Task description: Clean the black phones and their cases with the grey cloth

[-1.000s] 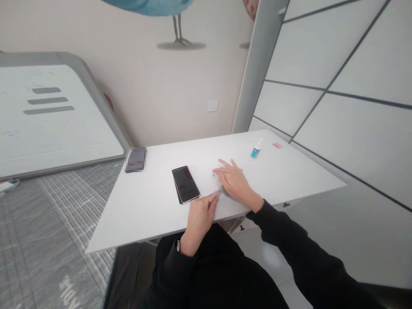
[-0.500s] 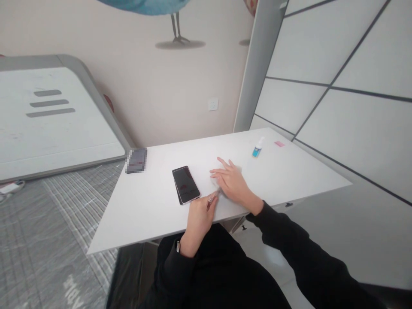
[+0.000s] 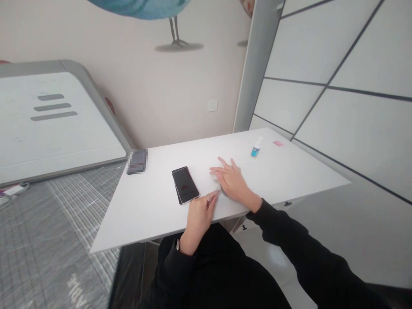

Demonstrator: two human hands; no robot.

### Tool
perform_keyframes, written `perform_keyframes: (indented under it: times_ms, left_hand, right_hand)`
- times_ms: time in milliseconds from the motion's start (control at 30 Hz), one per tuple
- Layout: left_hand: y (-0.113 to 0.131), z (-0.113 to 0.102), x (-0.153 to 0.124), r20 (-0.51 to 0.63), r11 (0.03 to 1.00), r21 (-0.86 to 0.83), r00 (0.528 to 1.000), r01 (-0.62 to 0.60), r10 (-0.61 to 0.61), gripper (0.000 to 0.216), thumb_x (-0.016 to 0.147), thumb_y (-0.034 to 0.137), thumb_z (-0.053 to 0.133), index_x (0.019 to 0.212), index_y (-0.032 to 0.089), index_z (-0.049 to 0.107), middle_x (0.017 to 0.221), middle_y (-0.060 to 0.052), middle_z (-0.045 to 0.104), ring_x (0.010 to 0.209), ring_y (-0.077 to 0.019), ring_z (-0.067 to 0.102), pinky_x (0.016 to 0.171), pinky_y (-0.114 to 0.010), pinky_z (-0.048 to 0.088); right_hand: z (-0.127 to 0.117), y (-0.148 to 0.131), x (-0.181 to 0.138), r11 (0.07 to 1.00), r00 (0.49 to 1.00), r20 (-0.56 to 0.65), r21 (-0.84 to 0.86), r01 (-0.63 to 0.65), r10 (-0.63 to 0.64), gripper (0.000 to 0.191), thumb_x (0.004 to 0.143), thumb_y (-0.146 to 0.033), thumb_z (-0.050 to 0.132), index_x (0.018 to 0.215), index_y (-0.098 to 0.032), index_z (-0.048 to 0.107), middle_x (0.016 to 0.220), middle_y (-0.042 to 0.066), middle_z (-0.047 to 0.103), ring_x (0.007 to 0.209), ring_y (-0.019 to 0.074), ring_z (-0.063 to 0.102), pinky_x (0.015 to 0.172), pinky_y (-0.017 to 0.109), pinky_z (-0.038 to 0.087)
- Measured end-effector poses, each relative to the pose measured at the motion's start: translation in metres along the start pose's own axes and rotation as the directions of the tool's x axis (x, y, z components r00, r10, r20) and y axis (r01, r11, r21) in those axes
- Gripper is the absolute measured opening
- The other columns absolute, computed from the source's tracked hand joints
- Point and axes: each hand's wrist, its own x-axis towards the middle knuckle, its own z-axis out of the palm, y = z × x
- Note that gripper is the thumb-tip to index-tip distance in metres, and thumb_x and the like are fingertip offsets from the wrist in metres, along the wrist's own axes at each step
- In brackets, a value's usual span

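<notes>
My left hand (image 3: 198,214) rests at the near edge of the white table (image 3: 154,206), pinching a thin clear strip (image 3: 215,194) that points up toward my right hand. My right hand (image 3: 232,182) lies flat with fingers spread, pressing a pale thin sheet I can barely make out against the table top. A black phone (image 3: 185,185) with a dark screen lies just left of both hands, stacked on a second dark slab.
A small blue-and-white bottle (image 3: 256,148) and a pink slip (image 3: 278,143) sit at the table's far right. A blurred dark object (image 3: 137,161) lies at the far left corner. A grey bed (image 3: 48,231) with a white headboard (image 3: 58,124) borders the left side.
Both hands stay in nearly the same place; the camera has shifted slightly, and my right hand's fingers have drawn a little closer together.
</notes>
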Motion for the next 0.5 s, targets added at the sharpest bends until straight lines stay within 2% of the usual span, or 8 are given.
perform_keyframes:
  times_ms: [67,133,200,233,300,400,433,500]
  left_hand:
    - [-0.006,0.004,0.000,0.006,0.999,0.042,0.999,0.031,-0.032,0.025,0.094,0.019,0.050,0.096,0.018,0.075,0.090,-0.009,0.078,0.080,-0.0219,0.073,0.075,-0.030,0.053]
    - [-0.011,0.006,0.001,0.007,0.997,0.061,0.998,0.055,-0.056,0.024,0.091,0.013,0.050,0.095,0.017,0.073,0.090,-0.009,0.077,0.079,-0.0212,0.072,0.073,-0.030,0.053]
    - [-0.012,0.005,0.001,0.014,0.996,0.061,0.998,0.061,-0.062,0.023,0.089,0.011,0.051,0.094,0.016,0.073,0.091,-0.011,0.077,0.081,-0.0217,0.072,0.073,-0.030,0.052]
    - [-0.011,0.003,0.002,0.019,0.996,0.059,0.998,0.060,-0.061,0.021,0.090,0.012,0.052,0.092,0.015,0.072,0.088,-0.011,0.077,0.079,-0.0219,0.072,0.073,-0.030,0.052]
    - [-0.006,-0.002,0.002,0.026,0.998,0.037,0.998,0.048,-0.049,0.020,0.094,0.018,0.052,0.093,0.017,0.071,0.086,-0.009,0.077,0.078,-0.0217,0.072,0.072,-0.029,0.051]
    - [0.002,-0.005,0.001,0.024,1.000,-0.013,1.000,0.021,-0.021,0.021,0.100,0.026,0.048,0.102,0.020,0.068,0.091,-0.006,0.078,0.080,-0.0205,0.073,0.074,-0.028,0.050]
    - [0.002,-0.005,0.000,0.020,1.000,-0.010,1.000,0.012,-0.012,0.021,0.100,0.027,0.048,0.102,0.020,0.067,0.090,-0.006,0.078,0.079,-0.0207,0.073,0.073,-0.028,0.050]
    - [0.000,-0.002,-0.001,0.006,1.000,0.028,1.000,-0.006,0.006,0.020,0.097,0.022,0.048,0.098,0.018,0.067,0.085,-0.008,0.076,0.074,-0.0219,0.072,0.069,-0.029,0.050]
  right_hand:
    - [0.008,-0.031,-0.011,0.987,0.990,0.003,0.077,0.143,-0.144,0.046,0.103,-0.022,0.028,0.123,-0.021,0.070,0.134,0.004,0.069,0.150,0.0259,0.035,0.125,0.059,0.019]
    - [0.015,-0.054,-0.018,0.958,0.966,0.010,0.129,0.257,-0.260,0.044,0.103,-0.022,0.031,0.131,-0.019,0.065,0.140,0.005,0.065,0.147,0.0229,0.039,0.125,0.053,0.023]
    - [0.017,-0.053,-0.017,0.946,0.955,0.019,0.142,0.291,-0.296,0.044,0.102,-0.022,0.032,0.133,-0.018,0.063,0.140,0.006,0.065,0.143,0.0219,0.046,0.123,0.050,0.028]
    - [0.015,-0.043,-0.013,0.954,0.961,0.024,0.130,0.269,-0.274,0.044,0.102,-0.023,0.032,0.131,-0.017,0.064,0.137,0.006,0.067,0.140,0.0223,0.049,0.122,0.050,0.030]
    - [0.009,-0.013,-0.004,0.987,0.989,0.022,0.073,0.146,-0.148,0.044,0.102,-0.022,0.030,0.124,-0.018,0.068,0.130,0.006,0.071,0.136,0.0247,0.054,0.121,0.054,0.029]
    - [0.000,0.013,0.004,0.999,0.998,-0.014,-0.010,-0.053,0.053,0.047,0.102,-0.021,0.027,0.119,-0.018,0.071,0.126,0.007,0.073,0.141,0.0308,0.047,0.121,0.065,0.021]
    - [-0.001,0.010,0.002,0.999,0.999,-0.017,-0.009,-0.051,0.051,0.048,0.102,-0.021,0.027,0.120,-0.019,0.071,0.127,0.007,0.072,0.145,0.0314,0.043,0.121,0.066,0.018]
    - [0.003,-0.012,-0.007,0.997,0.998,-0.003,0.036,0.067,-0.067,0.048,0.102,-0.021,0.027,0.124,-0.020,0.069,0.132,0.004,0.070,0.149,0.0289,0.036,0.124,0.063,0.016]
